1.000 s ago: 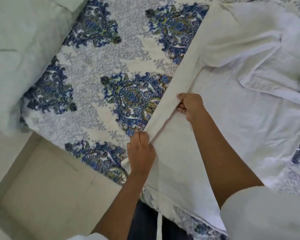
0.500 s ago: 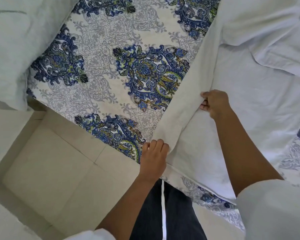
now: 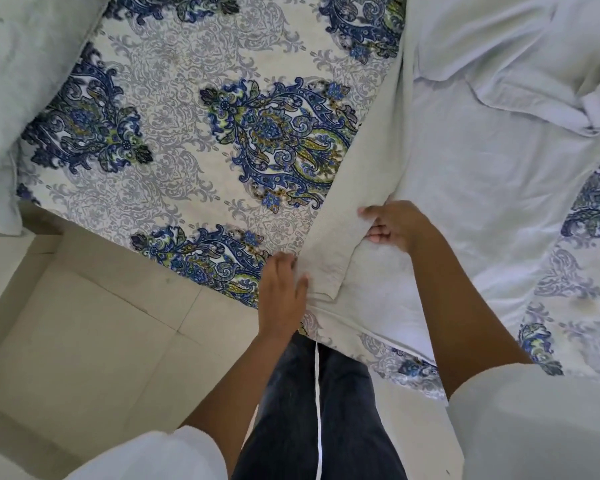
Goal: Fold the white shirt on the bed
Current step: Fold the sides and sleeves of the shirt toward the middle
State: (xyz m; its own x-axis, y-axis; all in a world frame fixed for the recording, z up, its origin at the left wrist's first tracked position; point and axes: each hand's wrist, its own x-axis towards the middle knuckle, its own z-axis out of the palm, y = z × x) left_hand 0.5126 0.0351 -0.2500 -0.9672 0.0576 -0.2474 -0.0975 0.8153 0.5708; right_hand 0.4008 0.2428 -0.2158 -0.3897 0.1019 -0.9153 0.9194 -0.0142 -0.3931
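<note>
My left hand (image 3: 283, 292) pinched the bottom corner of the shirt (image 3: 465, 202). My right hand (image 3: 399, 225), just beyond, gripped its folded side edge. The shirt lay spread on the bed (image 3: 187, 150) beyond my right hand.

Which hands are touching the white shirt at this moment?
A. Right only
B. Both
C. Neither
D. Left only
B: the left hand is on the lower corner of the white shirt, and the right hand pinches its folded edge.
</note>
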